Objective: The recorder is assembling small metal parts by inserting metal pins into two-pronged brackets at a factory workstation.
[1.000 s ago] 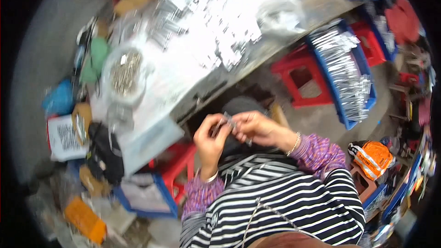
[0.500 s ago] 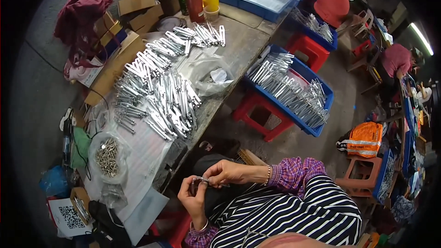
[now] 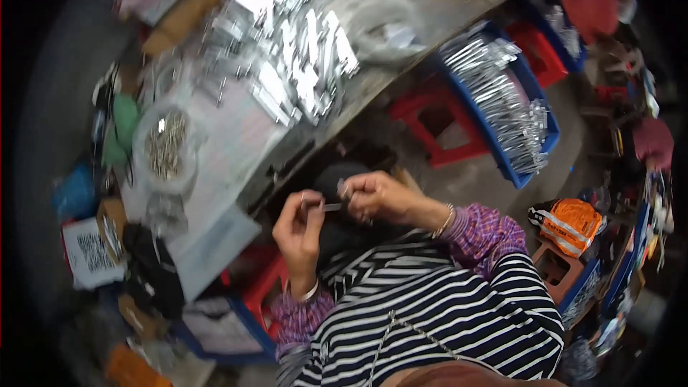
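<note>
My left hand (image 3: 297, 233) is above my lap, pinching a small, slim metal part (image 3: 332, 207) between thumb and fingertips. Just to its right, my right hand (image 3: 380, 197) is closed with its fingers curled near the part's other end. Motion smears whatever those right fingers hold. Beyond my hands, a heap of shiny, long metal pieces (image 3: 304, 64) covers the workbench (image 3: 229, 129). Nearer on the left of the bench stands a plastic-lined bowl (image 3: 188, 172) of small brass-coloured screw-like pieces (image 3: 166, 145).
A blue crate (image 3: 510, 172) filled with similar metal pieces rests on a red stool (image 3: 430, 111) right of the bench. A clear plastic bag (image 3: 376, 29) lies beside the heap. An orange bag (image 3: 573, 226) is at the right. Other people sit at the far right.
My hands were together on the small part; now they are a little apart, the right one drawn away to the right. The whole view has tilted downward.
</note>
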`<action>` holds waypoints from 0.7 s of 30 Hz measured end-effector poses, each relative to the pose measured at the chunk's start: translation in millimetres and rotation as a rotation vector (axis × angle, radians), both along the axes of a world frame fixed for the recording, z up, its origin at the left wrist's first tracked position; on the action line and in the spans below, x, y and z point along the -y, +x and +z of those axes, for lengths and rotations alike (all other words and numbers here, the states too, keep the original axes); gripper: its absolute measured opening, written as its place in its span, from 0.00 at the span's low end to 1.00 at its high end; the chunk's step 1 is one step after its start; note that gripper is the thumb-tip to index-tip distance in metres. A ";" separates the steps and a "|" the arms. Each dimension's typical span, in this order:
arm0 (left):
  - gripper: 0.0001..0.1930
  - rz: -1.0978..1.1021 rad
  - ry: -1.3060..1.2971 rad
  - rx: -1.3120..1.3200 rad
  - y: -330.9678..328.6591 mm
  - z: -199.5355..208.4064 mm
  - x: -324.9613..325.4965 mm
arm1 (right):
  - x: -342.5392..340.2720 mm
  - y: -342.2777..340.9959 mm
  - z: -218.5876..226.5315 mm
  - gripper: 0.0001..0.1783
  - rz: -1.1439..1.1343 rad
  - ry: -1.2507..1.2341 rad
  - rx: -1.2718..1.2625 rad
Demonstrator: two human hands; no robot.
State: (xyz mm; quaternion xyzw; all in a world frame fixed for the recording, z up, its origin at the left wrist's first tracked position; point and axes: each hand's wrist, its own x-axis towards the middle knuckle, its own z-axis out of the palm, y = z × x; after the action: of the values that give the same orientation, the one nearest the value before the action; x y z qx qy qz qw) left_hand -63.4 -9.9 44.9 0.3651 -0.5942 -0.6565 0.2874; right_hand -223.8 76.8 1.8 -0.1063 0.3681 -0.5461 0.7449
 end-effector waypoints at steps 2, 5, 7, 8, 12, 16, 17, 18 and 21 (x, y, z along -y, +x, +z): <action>0.05 0.003 0.038 -0.082 -4.5 3.4 -0.1 | 0.5 -1.1 1.1 0.10 -0.028 -0.014 0.076; 0.06 0.006 -0.024 -0.109 -5.6 -0.1 1.2 | 3.6 0.3 6.6 0.09 -0.049 0.079 0.194; 0.06 0.024 -0.076 -0.090 -5.8 -6.9 1.2 | 4.3 2.9 3.7 0.10 -0.032 0.078 0.248; 0.07 0.024 -0.098 -0.096 -6.1 -8.1 0.9 | 4.8 3.6 3.1 0.10 -0.035 0.062 0.289; 0.07 0.019 -0.174 -0.083 -6.3 -8.1 -2.7 | 2.2 6.0 0.5 0.13 -0.037 0.046 0.394; 0.07 0.010 -0.182 -0.040 -0.8 -16.2 -4.5 | 0.8 8.5 -3.3 0.13 -0.069 0.050 0.409; 0.07 0.012 -0.180 -0.039 0.4 -16.6 -4.4 | 0.8 8.7 -3.4 0.13 -0.067 0.053 0.409; 0.07 0.015 -0.171 -0.037 1.9 -17.0 -4.0 | 0.7 9.2 -3.7 0.13 -0.065 0.043 0.408; 0.08 0.034 -0.111 -0.040 1.9 -12.8 -4.9 | -0.1 8.5 -6.8 0.13 -0.059 0.021 0.414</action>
State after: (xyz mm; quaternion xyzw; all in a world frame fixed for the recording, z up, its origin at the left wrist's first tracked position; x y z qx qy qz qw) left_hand -61.5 -5.0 32.1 0.3454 -0.6176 -0.6249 0.3298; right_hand -215.3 76.8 -4.9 0.0268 0.2156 -0.5741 0.7894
